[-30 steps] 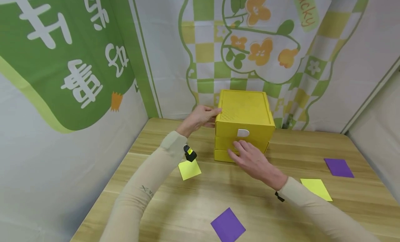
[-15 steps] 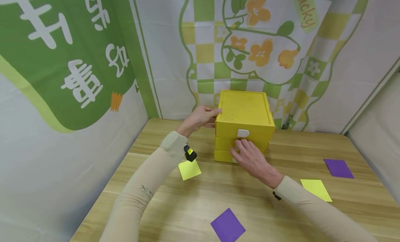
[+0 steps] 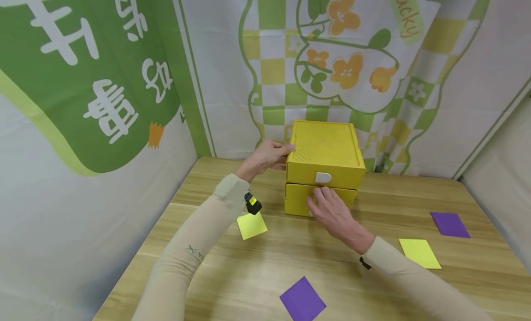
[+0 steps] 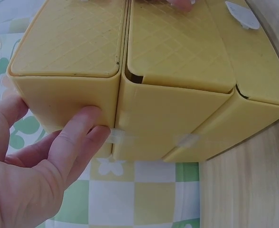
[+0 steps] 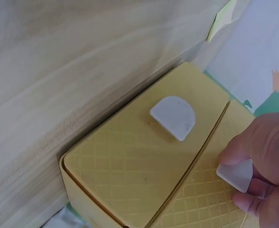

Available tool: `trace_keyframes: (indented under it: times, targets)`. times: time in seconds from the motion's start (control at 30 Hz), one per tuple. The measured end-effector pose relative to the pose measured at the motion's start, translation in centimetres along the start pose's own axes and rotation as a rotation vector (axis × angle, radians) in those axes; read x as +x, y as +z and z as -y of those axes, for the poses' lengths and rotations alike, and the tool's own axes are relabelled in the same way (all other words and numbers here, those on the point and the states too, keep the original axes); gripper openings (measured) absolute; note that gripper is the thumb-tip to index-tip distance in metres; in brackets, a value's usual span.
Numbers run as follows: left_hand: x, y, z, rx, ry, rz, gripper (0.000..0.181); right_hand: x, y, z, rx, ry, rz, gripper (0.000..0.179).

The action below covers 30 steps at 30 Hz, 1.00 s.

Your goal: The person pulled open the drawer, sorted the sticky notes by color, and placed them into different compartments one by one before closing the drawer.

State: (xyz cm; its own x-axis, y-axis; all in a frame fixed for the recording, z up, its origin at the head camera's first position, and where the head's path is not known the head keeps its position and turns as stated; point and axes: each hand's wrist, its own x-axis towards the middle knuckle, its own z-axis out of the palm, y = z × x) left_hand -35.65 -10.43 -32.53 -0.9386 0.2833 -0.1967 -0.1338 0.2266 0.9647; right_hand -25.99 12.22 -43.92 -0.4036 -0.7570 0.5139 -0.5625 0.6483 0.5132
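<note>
A yellow three-drawer box [image 3: 325, 143] stands on the wooden table against the cloth backdrop. White half-round tabs serve as drawer handles. My right hand [image 3: 336, 216] is at the middle drawer, and the right wrist view shows thumb and fingers pinching its white handle [image 5: 237, 175]. That drawer's front [image 4: 177, 52] stands slightly out, with a dark gap at its corner. My left hand [image 3: 267, 157] rests against the box's left side near the top. In the left wrist view its fingertips [image 4: 93, 114] lie on the side wall and the thumb reaches the top edge.
A yellow paper square [image 3: 252, 225] lies left of the box and another yellow square [image 3: 420, 253] lies to the right. One purple square [image 3: 303, 299] is near the front; a second purple square [image 3: 450, 224] is at the far right. Cloth walls [image 3: 224, 72] border the table.
My right fingers have closed on the middle drawer's handle. The drawer has come slightly forward, hiding the seam above the bottom drawer. My left hand stays in place.
</note>
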Motion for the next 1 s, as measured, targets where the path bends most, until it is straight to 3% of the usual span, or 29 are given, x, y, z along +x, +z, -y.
trace_keyframes:
  times: [0.17,0.33,1.0]
  targets:
    - [-0.2,0.0,-0.2,0.004,-0.005,0.002,0.048,-0.3,-0.6,0.4,-0.013,-0.024,-0.013,0.042]
    - [-0.2,0.0,-0.2,0.003,0.001,0.009,0.049,-0.7,-1.4,0.9,-0.035,-0.057,0.008,0.024]
    - [-0.2,0.0,-0.3,0.01,0.005,0.026,0.047,-2.7,-5.7,4.5,0.008,-0.095,0.004,0.027]
